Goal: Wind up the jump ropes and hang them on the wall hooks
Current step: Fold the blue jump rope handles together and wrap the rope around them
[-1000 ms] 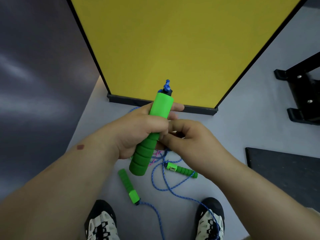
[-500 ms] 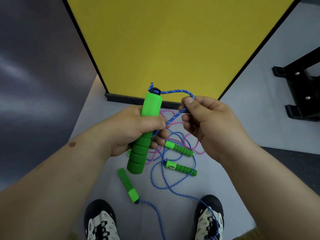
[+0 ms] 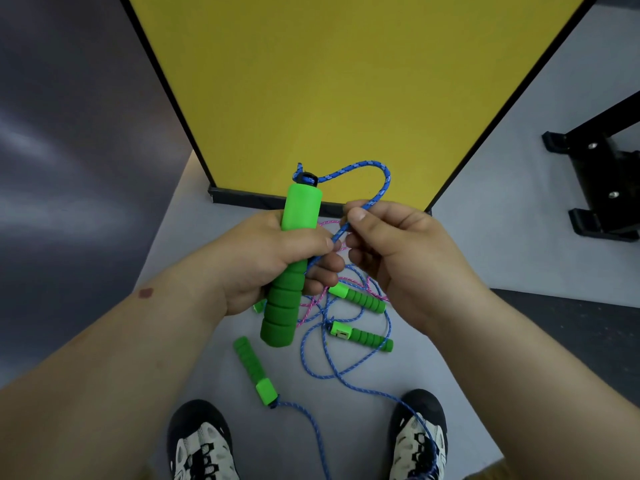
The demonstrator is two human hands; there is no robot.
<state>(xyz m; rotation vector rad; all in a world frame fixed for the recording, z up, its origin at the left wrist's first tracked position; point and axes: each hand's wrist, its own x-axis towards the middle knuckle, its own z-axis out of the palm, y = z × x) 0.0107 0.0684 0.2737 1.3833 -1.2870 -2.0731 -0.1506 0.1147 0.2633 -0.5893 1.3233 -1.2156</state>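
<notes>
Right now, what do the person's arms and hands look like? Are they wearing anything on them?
Both forearms are bare, with no sleeves, gloves, watch or rings showing. The left hand and right hand have short, plain nails. The left forearm has a small dark reddish round mark near the wrist.

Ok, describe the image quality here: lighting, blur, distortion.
Head view: even, soft light, no hard shadows; the yellow panel edges splay outward from wide-angle distortion; the grey wall at left shows smeared pale reflections; the green handle and blue rope are sharp.
</notes>
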